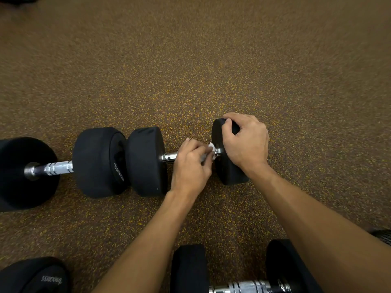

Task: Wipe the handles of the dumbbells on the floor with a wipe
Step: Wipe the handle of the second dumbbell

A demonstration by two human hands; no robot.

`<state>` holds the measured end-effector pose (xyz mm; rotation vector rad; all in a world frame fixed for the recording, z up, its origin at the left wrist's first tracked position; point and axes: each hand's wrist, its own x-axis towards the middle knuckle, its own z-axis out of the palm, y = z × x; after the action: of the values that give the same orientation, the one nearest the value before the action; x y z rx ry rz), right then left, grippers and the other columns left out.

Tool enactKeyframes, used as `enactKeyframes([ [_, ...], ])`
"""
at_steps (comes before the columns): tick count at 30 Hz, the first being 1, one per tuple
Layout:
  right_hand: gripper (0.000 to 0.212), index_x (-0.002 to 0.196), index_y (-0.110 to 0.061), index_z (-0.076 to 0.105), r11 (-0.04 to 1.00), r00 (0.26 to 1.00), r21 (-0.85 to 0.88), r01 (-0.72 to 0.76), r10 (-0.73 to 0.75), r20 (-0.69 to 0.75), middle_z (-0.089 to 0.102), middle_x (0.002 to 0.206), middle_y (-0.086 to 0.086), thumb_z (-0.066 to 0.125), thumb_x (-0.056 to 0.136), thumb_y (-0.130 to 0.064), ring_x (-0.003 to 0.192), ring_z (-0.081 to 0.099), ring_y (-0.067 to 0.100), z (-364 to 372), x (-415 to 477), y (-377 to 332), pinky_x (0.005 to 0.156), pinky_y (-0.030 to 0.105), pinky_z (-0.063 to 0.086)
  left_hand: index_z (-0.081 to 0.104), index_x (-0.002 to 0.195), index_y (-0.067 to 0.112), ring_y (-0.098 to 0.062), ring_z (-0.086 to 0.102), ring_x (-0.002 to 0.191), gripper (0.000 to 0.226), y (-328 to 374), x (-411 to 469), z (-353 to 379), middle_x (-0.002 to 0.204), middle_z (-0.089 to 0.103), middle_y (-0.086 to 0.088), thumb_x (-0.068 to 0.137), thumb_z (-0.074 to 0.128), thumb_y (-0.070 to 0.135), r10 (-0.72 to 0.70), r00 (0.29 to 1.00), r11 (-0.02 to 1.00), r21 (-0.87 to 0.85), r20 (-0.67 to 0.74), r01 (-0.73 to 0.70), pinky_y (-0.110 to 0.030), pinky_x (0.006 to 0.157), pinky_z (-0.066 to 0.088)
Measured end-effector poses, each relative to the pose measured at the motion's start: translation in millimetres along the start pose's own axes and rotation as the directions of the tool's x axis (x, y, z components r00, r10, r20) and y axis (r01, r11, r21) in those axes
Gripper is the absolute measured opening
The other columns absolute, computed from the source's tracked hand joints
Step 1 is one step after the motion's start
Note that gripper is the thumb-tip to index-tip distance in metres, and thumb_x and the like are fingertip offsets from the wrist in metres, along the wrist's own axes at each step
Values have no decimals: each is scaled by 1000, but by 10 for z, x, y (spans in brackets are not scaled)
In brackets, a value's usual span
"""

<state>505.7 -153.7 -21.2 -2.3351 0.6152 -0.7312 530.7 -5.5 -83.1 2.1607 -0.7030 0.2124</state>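
Dumbbell handle (169,156) under work: a chrome bar whose long axis runs left-right across the head view, rising slightly to the right. It sits between its left weight head (146,161) and right weight head (227,172). The whole dumbbell lies on the speckled rubber floor (211,70), ahead of me, about mid-frame.

My left hand (190,168) comes over the bar from the near side, fingers curled round it, with the white wipe (211,148) pinched against the metal. Only a scrap of wipe shows at my fingertips, close up to the right weight head. Bare chrome shows only to the left of this hand. So the uncovered stretch lies leftward from the grip, toward the left weight head. Judgement: the next stroke should slide left along the axis, not across it.

My right hand (243,140) grips the top of the right weight head, fingers curled over its rim. I judge it is bracing the dumbbell against rolling. It is just beside my left hand; I cannot tell if they touch.

A second dumbbell (53,168) lies to the left on much the same axis, its near head close against the left weight head. A third dumbbell (239,286) is at the bottom edge under my right forearm, with its bar also left-right. Whether either has been wiped, I cannot tell.
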Motion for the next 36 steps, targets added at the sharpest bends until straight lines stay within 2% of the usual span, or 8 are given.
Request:
enactKeyframes([
  [4,33,110,-26,83,1000,1000,-4,5,-5,-3,80,114,-8,55,95,-34,112,69,17,-10,3,-11,103,40,52,79,97,1,-26,61,96,8,93,0,50,98,67,-7,93,76,7,45,997,998,29,56,-47,-45,91,55],
  [8,34,112,-26,82,1000,1000,-5,4,-4,-5,79,116,-8,54,96,-35,113,69,16,-12,-10,-7,104,42,51,80,106,9,-24,66,99,13,65,83,-84,104,73,-4,97,74,17,-28,994,999,23,102,26,-44,96,55],
  [12,35,112,-26,83,1000,1000,-11,4,-4,10,79,117,-9,53,95,-36,114,69,15,-7,-1,-7,104,41,51,78,115,22,-33,67,103,22,216,410,-184,108,74,-10,102,65,34,-317,879,947,171,357,272,-40,89,56],
  [15,35,112,-26,82,1000,1000,-7,5,-5,14,79,117,-8,54,95,-35,114,69,16,-14,7,-14,104,42,51,76,115,23,-35,66,103,23,179,534,-220,108,68,-12,102,64,37,-372,804,928,204,465,311,-41,89,57],
  [20,35,112,-25,82,1000,1000,-12,6,-6,10,79,117,-8,54,95,-35,113,69,15,-17,-15,11,104,43,51,72,91,31,-24,68,94,8,132,406,-212,97,75,-1,97,72,36,-270,879,963,93,393,255,-37,83,58],
  [26,35,112,-26,82,1000,1000,-11,4,-4,15,79,117,-9,53,96,-35,114,68,15,-12,13,-11,104,41,51,72,111,23,-29,59,101,19,184,587,-244,103,63,-8,103,62,37,-333,805,942,221,491,254,-39,88,53],
  [30,36,111,-25,82,1000,1000,-12,6,-6,11,79,116,-8,52,95,-36,113,69,16,-2,-2,13,104,43,52,68,96,28,-29,59,95,4,212,561,-239,95,65,-6,99,68,30,-280,836,958,196,471,210,-39,85,54],
  [36,32,111,-26,82,1000,1000,-4,0,0,1,80,115,-7,56,94,-34,113,69,18,-11,7,-13,103,42,52,64,93,26,-33,64,93,11,109,572,-242,93,67,-7,101,65,33,-297,816,954,188,496,232,-39,80,54],
])
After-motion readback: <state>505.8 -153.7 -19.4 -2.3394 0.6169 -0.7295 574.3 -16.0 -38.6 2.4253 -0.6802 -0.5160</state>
